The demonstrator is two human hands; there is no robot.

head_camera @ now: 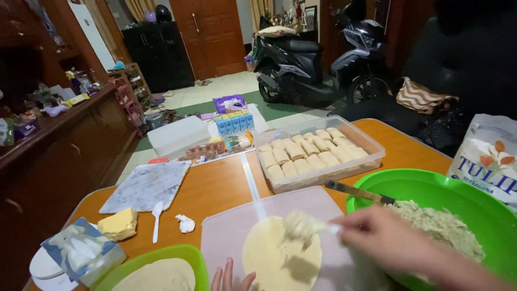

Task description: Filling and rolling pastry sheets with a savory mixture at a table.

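**Pale wrapper on the board, filling going on**

Pale yellow and thin, the round wrapper [281, 257] lay flat on a translucent plastic board [226, 231] at the near edge of the wooden table [215, 186]. Our right hand [385, 242], blurred, was closed on a white utensil [328, 228] whose tip carried a lump of shredded filling [299, 224] over the wrapper's upper part. Our left hand [230, 279] showed only its fingertips, spread apart and holding nothing, at about seven o'clock from the wrapper, resting on the board.

At three o'clock from the wrapper sat a big green bowl [431, 188] holding more of the shredded filling, with a wooden-handled tool [358, 192] leaning on its rim. At twelve o'clock stood a clear plastic tub [371, 156] packed with rows of pale folded rolls [304, 151]. At nine o'clock a second green bowl [161, 253] held a stack of round wrappers [159, 276]. Farther out toward ten o'clock we saw a crumpled bit of white paper [186, 223], a white spoon [157, 218], a yellow block [118, 223], a tissue box [81, 253] and a marbled slab [148, 186]. At two o'clock a white sack [487, 161] stood at the table's edge, and well beyond the table a dark scooter [318, 59] was parked on the tiled floor.
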